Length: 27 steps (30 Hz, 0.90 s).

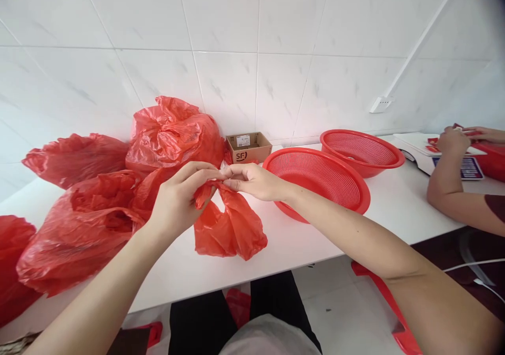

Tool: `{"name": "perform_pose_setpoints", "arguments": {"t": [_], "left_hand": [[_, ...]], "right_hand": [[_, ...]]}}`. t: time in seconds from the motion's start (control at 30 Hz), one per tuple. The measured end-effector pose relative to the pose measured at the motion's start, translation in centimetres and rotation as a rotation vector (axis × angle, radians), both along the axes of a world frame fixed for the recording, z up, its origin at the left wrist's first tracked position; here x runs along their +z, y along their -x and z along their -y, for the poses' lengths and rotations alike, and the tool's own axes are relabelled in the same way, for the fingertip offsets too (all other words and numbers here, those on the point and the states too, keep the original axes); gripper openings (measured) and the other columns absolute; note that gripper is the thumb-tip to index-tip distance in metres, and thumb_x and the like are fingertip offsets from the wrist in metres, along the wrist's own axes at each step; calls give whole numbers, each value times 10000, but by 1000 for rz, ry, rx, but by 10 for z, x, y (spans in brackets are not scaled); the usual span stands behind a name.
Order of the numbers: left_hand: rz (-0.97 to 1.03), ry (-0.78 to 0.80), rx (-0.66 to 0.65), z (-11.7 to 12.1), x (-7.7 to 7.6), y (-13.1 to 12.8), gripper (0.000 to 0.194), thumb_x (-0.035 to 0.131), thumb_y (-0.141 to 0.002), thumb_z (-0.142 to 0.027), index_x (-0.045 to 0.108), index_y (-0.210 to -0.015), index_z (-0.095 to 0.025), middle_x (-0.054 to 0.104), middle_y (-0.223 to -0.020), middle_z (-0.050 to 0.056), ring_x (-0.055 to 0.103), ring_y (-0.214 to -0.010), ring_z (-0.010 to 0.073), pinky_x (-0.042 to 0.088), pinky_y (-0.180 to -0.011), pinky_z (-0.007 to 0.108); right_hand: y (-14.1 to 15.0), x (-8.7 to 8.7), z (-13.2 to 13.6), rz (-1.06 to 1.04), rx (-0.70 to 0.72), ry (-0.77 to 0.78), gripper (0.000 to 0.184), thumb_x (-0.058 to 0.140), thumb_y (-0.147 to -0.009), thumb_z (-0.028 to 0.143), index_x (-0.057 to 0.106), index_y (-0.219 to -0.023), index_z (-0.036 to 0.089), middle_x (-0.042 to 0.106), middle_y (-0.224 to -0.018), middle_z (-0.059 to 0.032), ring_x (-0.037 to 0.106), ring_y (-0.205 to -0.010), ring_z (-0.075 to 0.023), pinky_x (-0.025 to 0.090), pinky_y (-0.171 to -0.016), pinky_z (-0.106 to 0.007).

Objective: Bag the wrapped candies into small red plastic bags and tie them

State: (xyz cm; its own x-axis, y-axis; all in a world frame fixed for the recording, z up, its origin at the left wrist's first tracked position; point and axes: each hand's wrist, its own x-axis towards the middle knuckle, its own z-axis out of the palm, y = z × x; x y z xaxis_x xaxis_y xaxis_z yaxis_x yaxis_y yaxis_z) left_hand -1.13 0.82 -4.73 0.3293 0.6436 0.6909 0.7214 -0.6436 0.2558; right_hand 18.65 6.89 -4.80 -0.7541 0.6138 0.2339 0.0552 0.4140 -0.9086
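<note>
My left hand [179, 200] and my right hand [252, 181] meet above the white table [300, 239], their fingertips close together. Both pinch the gathered top of a small red plastic bag [229, 229], whose body hangs down onto the tabletop. To the left of my left hand, several large, puffed-up red plastic bags [173, 139] lie heaped against the wall. Their contents are hidden. A red perforated basket [315, 176] sits just right of my right hand, not touching it.
A second red basket [400, 160] and a small open cardboard box [248, 152] stand by the tiled wall [252, 55]. At the right, a co-worker's hands [453, 139] work above a white scale [418, 150], next to a red crate [491, 160].
</note>
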Motion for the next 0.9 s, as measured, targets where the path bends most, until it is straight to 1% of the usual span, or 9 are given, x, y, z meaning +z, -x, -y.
{"name": "perform_pose_setpoints", "arguments": {"t": [0.1,0.27,0.37,0.47,0.57,0.63,0.7,0.8,0.9], "left_hand": [[-12,32,-20,-1,-4,4,329,502,-909,-237,677,-1178,-308,673,-1168,44,651,-1031,211,511,-868,319],[-104,103,96,9,-21,21,388,460,-953,-330,600,-1315,-337,612,-1359,7,595,-1176,274,494,-938,407],[-127,123,117,27,-38,36,363,491,-938,-369,643,-1266,-334,679,-1261,2,612,-1129,283,510,-893,399],[-88,189,64,44,-51,48,332,537,-912,-388,688,-1198,-316,726,-1160,15,622,-1094,277,496,-913,387],[50,333,54,53,-51,45,314,526,-912,-429,714,-1136,-316,695,-1225,20,575,-1175,286,434,-1011,422],[249,476,61,50,-45,34,357,491,-928,-464,685,-1182,-306,648,-1305,30,515,-1268,283,364,-1091,449],[524,627,11,39,-41,20,425,460,-936,-512,649,-1236,-278,619,-1345,51,469,-1330,270,312,-1140,450],[925,784,-162,16,-40,0,459,465,-927,-546,668,-1192,-230,631,-1328,83,475,-1335,259,337,-1136,429],[1104,885,-229,-3,-43,-9,418,566,-889,-500,689,-1145,-193,688,-1225,114,560,-1245,270,421,-1061,425]], "right_hand": [[-3,4,0,6,-34,-140,117,526,-945,276,551,-876,185,626,-852,0,608,-801,-121,490,-771,-294],[-14,4,-15,301,-300,-769,153,472,-971,255,512,-838,192,612,-776,-9,542,-711,-144,337,-641,-275],[-28,-7,-45,495,-377,-876,120,484,-959,224,507,-847,190,621,-804,-34,535,-709,-159,256,-594,-278],[-38,-19,-73,614,-470,-809,91,506,-937,195,508,-846,190,633,-826,-45,534,-691,-161,225,-573,-278],[-33,-25,-82,605,-508,-782,97,483,-942,209,505,-849,196,635,-816,-39,538,-681,-160,253,-573,-273],[-23,-23,-78,486,-570,-708,111,454,-952,237,494,-854,202,631,-803,-27,552,-688,-156,303,-584,-267],[-9,-19,-68,251,-590,-510,129,434,-955,262,473,-847,204,625,-775,-12,573,-678,-141,376,-601,-260],[9,-12,-47,-66,-459,-191,133,475,-931,290,457,-835,200,609,-734,13,587,-630,-112,465,-613,-253],[19,-5,-29,-168,-346,-113,118,555,-882,274,484,-836,192,588,-708,35,572,-600,-93,497,-612,-248]]}}
